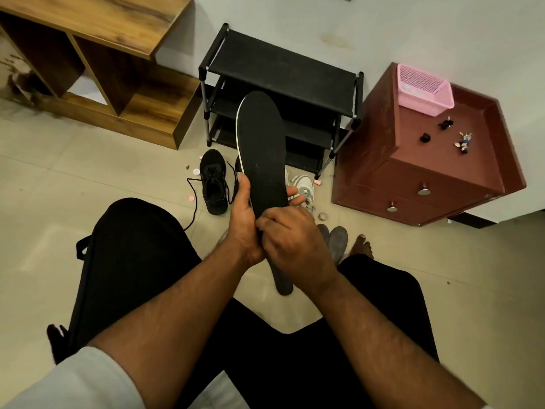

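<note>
A black insole [261, 149] with a thin white edge stands upright in front of me, toe end up. My left hand [241, 216] grips its middle, thumb on the left edge and fingertips showing past the right edge. My right hand [295, 243] lies just below with curled fingers pinching the insole's lower part. A dark grey end [283, 280] sticks out beneath both hands; I cannot tell whether it is the same insole. A black sneaker [213, 184] with loose laces sits on the floor to the left.
A black shoe rack [280, 72] stands behind the insole. A maroon drawer chest [427, 178] with a pink basket [424, 90] is at right, a wooden shelf unit [103, 69] at left. A white sneaker [305, 188], grey footwear [337, 240] and my bare foot [361, 246] are on the floor.
</note>
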`<state>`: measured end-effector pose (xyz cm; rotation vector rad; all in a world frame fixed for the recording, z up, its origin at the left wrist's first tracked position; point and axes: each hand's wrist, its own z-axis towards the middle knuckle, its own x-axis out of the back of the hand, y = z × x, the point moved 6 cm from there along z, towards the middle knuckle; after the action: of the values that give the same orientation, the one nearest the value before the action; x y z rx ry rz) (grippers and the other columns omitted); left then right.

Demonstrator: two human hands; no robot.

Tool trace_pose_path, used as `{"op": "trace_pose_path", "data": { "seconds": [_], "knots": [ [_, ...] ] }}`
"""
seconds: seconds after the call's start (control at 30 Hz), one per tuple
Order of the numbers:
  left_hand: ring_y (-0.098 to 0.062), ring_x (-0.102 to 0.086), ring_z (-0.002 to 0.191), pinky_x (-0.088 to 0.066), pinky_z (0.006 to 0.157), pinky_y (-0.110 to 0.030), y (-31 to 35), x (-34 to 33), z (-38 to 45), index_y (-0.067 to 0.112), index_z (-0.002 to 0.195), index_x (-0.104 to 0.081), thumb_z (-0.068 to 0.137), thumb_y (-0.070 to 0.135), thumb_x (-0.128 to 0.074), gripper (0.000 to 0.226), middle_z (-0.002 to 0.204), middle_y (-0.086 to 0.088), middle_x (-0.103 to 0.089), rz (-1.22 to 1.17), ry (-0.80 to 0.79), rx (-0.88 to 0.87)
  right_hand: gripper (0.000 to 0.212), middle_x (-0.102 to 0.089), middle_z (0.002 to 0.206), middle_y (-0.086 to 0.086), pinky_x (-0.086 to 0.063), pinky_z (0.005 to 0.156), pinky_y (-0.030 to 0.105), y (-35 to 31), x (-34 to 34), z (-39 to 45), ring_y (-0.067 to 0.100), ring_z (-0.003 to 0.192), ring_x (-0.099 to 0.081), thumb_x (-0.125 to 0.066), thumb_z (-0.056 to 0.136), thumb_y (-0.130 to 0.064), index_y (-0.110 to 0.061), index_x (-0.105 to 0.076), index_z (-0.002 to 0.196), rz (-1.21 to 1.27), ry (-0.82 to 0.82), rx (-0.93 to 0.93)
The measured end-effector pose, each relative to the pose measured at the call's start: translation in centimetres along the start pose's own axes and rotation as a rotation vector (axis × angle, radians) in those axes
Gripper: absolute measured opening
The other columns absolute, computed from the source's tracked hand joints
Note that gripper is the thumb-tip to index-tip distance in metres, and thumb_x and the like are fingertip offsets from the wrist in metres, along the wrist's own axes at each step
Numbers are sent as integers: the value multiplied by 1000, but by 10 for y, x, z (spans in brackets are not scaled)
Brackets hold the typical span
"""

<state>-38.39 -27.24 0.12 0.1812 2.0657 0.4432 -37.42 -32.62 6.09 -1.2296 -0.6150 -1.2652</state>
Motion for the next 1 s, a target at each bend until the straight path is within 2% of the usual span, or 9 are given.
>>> {"op": "trace_pose_path", "data": {
  "seconds": [0.23,0.33,0.43,0.5,0.53,0.6,0.7,0.83,1.0],
  "knots": [
    [-30,-62,107,-39,108,-47,-4,-5,-3,3,111,-67,85,79,-29,89,101,-14,-69,-36,-60,19,24,-70,96,6,-52,76,42,47,16,-3,20,91,-64,-50,88,-15,-8,-71,97,-104,79,-172],
    [-27,-64,101,-45,102,-42,-3,-4,-2,4,97,-75,86,77,-30,86,98,-13,-69,-29,-35,0,20,-69,96,6,-49,80,37,23,12,0,20,90,-63,-54,88,-14,-8,-71,97,-50,74,-80],
    [-25,-65,101,-49,99,-38,-2,-3,-3,1,102,-72,86,77,-32,87,101,-13,-67,-45,-21,-7,20,-69,94,6,-47,82,35,5,10,1,19,89,-62,-53,89,-15,-9,-72,95,-14,48,10],
    [-29,-62,109,-46,103,-43,-1,-4,-4,1,106,-71,86,77,-31,89,107,-15,-66,-52,-36,-1,19,-70,96,3,-47,80,36,25,12,1,19,90,-62,-55,88,-12,-11,-72,96,-45,68,-48],
    [-30,-61,113,-46,104,-45,0,-5,-4,0,108,-70,87,77,-29,90,110,-16,-66,-36,-35,-10,18,-70,96,2,-47,79,36,40,15,-1,20,90,-63,-57,86,-9,-12,-72,96,-58,95,-118],
    [-28,-64,110,-54,90,-39,1,-3,-3,1,105,-72,89,74,-25,89,109,-17,-69,-16,7,-46,19,-71,95,0,-50,80,35,69,26,-9,18,89,-65,-62,82,-3,-12,-73,95,12,187,-313],
    [-28,-65,108,-58,77,-33,3,-2,0,0,113,-67,91,71,-25,85,109,-18,-69,-30,55,-88,17,-72,93,-4,-54,84,31,88,34,-29,10,92,-66,-65,84,-4,-13,-75,95,442,385,-745],
    [-29,-65,107,-56,87,-38,6,-2,1,6,118,-67,93,67,-30,76,118,-19,-66,-34,63,-115,13,-72,88,-5,-58,76,36,75,-1,-50,16,90,-67,-63,88,-8,-15,-73,94,903,356,-1190],
    [-33,-59,115,-49,101,-42,5,2,-1,3,131,-58,93,57,-39,69,116,-22,-63,-26,80,-149,13,-73,91,2,-57,66,36,59,-13,-53,19,87,-68,-64,88,-18,-12,-70,98,1292,528,-1371]
  ]
}}
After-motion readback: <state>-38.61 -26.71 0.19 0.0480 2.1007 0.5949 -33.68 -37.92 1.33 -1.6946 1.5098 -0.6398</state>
